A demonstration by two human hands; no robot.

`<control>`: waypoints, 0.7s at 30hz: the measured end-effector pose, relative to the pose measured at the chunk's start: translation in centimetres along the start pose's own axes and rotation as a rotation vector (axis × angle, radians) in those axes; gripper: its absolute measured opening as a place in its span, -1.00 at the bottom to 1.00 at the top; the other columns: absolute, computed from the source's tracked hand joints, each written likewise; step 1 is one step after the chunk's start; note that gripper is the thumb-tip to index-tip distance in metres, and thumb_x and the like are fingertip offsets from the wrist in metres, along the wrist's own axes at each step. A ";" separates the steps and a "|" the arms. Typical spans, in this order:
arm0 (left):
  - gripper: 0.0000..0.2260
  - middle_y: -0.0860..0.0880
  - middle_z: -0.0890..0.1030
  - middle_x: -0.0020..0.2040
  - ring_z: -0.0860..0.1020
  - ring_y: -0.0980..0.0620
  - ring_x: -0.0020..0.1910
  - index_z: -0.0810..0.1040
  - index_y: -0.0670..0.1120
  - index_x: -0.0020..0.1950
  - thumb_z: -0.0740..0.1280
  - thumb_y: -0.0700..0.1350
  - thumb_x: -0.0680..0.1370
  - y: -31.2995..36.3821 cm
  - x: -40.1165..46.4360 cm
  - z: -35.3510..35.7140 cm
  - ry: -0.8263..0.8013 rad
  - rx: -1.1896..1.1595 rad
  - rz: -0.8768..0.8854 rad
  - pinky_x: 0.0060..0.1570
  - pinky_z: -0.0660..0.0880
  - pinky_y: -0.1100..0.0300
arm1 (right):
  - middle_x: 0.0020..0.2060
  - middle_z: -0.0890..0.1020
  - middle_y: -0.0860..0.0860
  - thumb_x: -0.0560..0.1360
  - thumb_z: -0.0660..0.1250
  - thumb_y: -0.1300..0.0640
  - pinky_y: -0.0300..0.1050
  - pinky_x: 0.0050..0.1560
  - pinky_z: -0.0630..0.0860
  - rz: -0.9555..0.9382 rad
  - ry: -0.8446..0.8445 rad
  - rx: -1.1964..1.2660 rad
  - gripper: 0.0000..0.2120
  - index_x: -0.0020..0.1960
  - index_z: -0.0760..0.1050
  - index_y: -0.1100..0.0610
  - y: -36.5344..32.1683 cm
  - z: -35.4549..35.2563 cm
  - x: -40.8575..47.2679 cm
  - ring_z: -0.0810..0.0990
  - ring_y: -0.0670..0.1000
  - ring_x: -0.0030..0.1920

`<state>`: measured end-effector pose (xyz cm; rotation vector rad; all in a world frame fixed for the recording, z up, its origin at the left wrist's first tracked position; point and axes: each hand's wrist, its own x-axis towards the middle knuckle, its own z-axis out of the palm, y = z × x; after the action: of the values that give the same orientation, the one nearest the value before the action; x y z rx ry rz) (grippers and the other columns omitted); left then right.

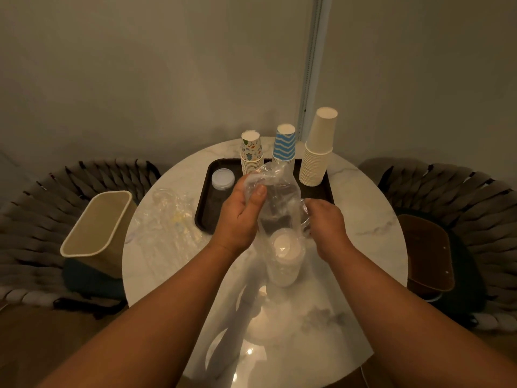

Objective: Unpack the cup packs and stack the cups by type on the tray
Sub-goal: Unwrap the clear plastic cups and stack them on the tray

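Both hands raised over the middle of the round white marble table [363, 208], busy with a clear plastic wrapper bag [279, 203] held above the near edge of the dark brown rectangular tray [208, 197]. Left hand [240, 217] clamped on the upper part of the bag, thumb pressed against the crumpled film, fingers curled round behind it. Right hand [326, 222] closed on the bag's right side, fingers hooked into a fold of the plastic. Hanging out of the bag's lower open end, a stack of clear plastic cups [285, 256], just above the table's middle, partly out of the film. On the tray, along its far edge: a stack of paper cups with a coloured floral print [251, 152] toward the far left, a stack of blue-and-white wavy-striped paper cups [284, 144] beside it at the far middle, its lower part hidden behind the bag, and a tall stack of plain cream paper cups [317, 152] at the far right corner, all upside down. Near the tray's far left corner, a short stack of translucent white round lids [223, 179]. On the table's left side, beside the tray, empty crumpled clear wrappers [170, 217]. Beyond the table's left edge, a beige rectangular waste bin [98, 228] on a woven chair [33, 219].
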<state>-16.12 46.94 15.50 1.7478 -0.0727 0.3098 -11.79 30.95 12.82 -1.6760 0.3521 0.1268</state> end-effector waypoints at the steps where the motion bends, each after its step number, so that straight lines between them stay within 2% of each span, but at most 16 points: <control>1: -0.68 0.23 0.58 0.12 0.53 0.26 0.18 0.44 0.16 0.26 0.19 0.19 0.54 0.4 0.3 -0.2 0.009 -0.014 0.012 0.15 0.43 0.38 | -0.25 0.59 0.11 0.52 0.27 0.09 -0.04 -0.16 0.45 -0.014 -0.006 0.006 -0.79 -0.16 0.59 0.21 -0.4 0.0 0.0 0.54 0.10 -0.20; 4: -0.62 0.07 0.62 0.12 0.58 0.10 0.16 0.49 0.05 0.27 0.23 0.19 0.53 1.7 1.4 -1.3 0.044 -0.054 0.033 0.21 0.50 0.10 | -0.20 0.60 0.06 0.53 0.31 0.04 -0.04 -0.05 0.48 -0.094 0.008 0.021 -0.83 -0.21 0.53 0.07 -1.8 0.1 0.3 0.58 0.09 -0.09; 6: -0.61 0.00 0.62 0.13 0.59 0.02 0.16 0.50 0.05 0.26 0.24 0.21 0.51 2.7 2.3 -2.5 0.068 -0.047 0.054 0.23 0.51 -0.05 | -0.10 0.63 0.11 0.45 0.39 -0.05 0.08 0.09 0.52 -0.170 0.013 0.113 -0.81 -0.16 0.50 0.06 -3.6 -0.1 0.7 0.60 0.12 0.01; 7: -0.61 -0.01 0.63 0.13 0.60 0.00 0.15 0.51 0.07 0.24 0.25 0.22 0.50 3.2 2.7 -3.2 0.076 -0.049 0.056 0.22 0.52 -0.07 | -0.03 0.62 0.12 0.37 0.43 -0.09 0.12 0.14 0.54 -0.222 -0.037 0.163 -0.74 -0.10 0.50 0.06 -4.6 -0.4 0.9 0.60 0.10 0.05; 9: -0.59 -0.03 0.63 0.11 0.61 -0.02 0.13 0.51 0.05 0.23 0.25 0.23 0.49 4.3 3.4 -4.2 0.080 -0.064 0.058 0.18 0.54 -0.09 | 0.16 0.56 0.06 0.23 0.50 -0.11 -0.01 0.18 0.52 -0.342 -0.290 0.148 -0.47 0.12 0.46 0.03 -7.0 -0.3 1.0 0.54 0.02 0.18; 11: -0.63 -0.03 0.63 0.10 0.61 -0.03 0.12 0.51 0.05 0.19 0.24 0.22 0.50 5.2 4.1 -4.6 0.081 -0.086 0.059 0.19 0.53 -0.11 | 0.31 0.48 0.00 0.15 0.59 -0.12 -0.04 0.29 0.44 -0.462 -0.545 -0.038 -0.13 0.36 0.34 0.02 -9.3 1.2 0.3 0.47 -0.02 0.32; 13: -0.65 -0.02 0.61 0.16 0.58 0.02 0.18 0.50 0.05 0.21 0.22 0.20 0.52 6.1 4.3 -4.4 0.099 -0.150 -0.005 0.28 0.47 -0.10 | 0.34 0.48 -0.04 0.08 0.64 -0.14 -0.05 0.36 0.40 -0.588 -0.656 -0.199 0.03 0.44 0.26 0.01 -10.4 3.7 -0.8 0.46 -0.07 0.34; 14: -0.57 -0.02 0.58 0.25 0.54 0.03 0.26 0.50 0.04 0.25 0.21 0.25 0.51 6.7 4.3 -4.4 0.117 -0.177 -0.060 0.34 0.42 -0.09 | 0.32 0.49 -0.08 0.08 0.65 -0.12 -0.11 0.35 0.39 -0.625 -0.673 -0.224 0.02 0.42 0.27 0.00 -10.4 4.9 -1.2 0.46 -0.13 0.33; 16: -0.35 -0.03 0.45 0.42 0.43 0.00 0.39 0.45 0.02 0.39 0.22 0.41 0.46 6.9 4.5 -4.9 0.153 -0.208 -0.177 0.40 0.34 -0.08 | 0.20 0.53 -0.18 0.15 0.67 0.07 -0.33 0.21 0.43 -0.603 -0.665 -0.177 -0.14 0.33 0.31 -0.03 -10.4 6.4 -1.8 0.51 -0.30 0.21; 17: -0.35 -0.04 0.42 0.45 0.41 -0.01 0.41 0.41 0.01 0.44 0.20 0.39 0.50 7.0 4.5 -5.5 0.162 -0.200 -0.195 0.39 0.36 -0.04 | 0.13 0.54 -0.20 0.21 0.64 0.16 -0.40 0.12 0.43 -0.582 -0.652 -0.150 -0.25 0.27 0.33 -0.03 -10.3 6.6 -2.0 0.54 -0.33 0.12; 18: -0.43 -0.06 0.44 0.42 0.45 0.01 0.37 0.37 -0.05 0.47 0.18 0.27 0.58 7.1 4.3 -6.2 0.183 -0.234 -0.169 0.32 0.43 0.05 | 0.09 0.56 -0.17 0.27 0.61 0.20 -0.40 0.09 0.45 -0.571 -0.638 -0.157 -0.35 0.24 0.36 -0.02 -10.4 6.9 -2.2 0.56 -0.30 0.08; 19: -0.51 -0.10 0.50 0.34 0.53 0.05 0.26 0.34 -0.13 0.47 0.20 0.09 0.62 7.3 4.1 -6.8 0.195 -0.327 -0.133 0.18 0.51 0.15 | 0.10 0.59 -0.12 0.31 0.59 0.21 -0.31 0.12 0.48 -0.564 -0.632 -0.201 -0.42 0.22 0.40 0.00 -10.4 7.0 -2.1 0.58 -0.22 0.09; 21: -0.51 -0.12 0.57 0.13 0.63 0.10 0.01 0.33 -0.21 0.41 0.31 -0.14 0.50 7.3 3.7 -7.8 0.193 -0.470 -0.074 -0.07 0.56 0.24 | 0.11 0.64 -0.03 0.35 0.56 0.22 -0.07 0.22 0.52 -0.542 -0.692 -0.261 -0.51 0.21 0.48 0.04 -10.8 7.4 -2.4 0.62 -0.08 0.10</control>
<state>-15.50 53.48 24.71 1.2457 0.0561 0.3725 -9.90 39.63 22.73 -1.8074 -0.6587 0.3434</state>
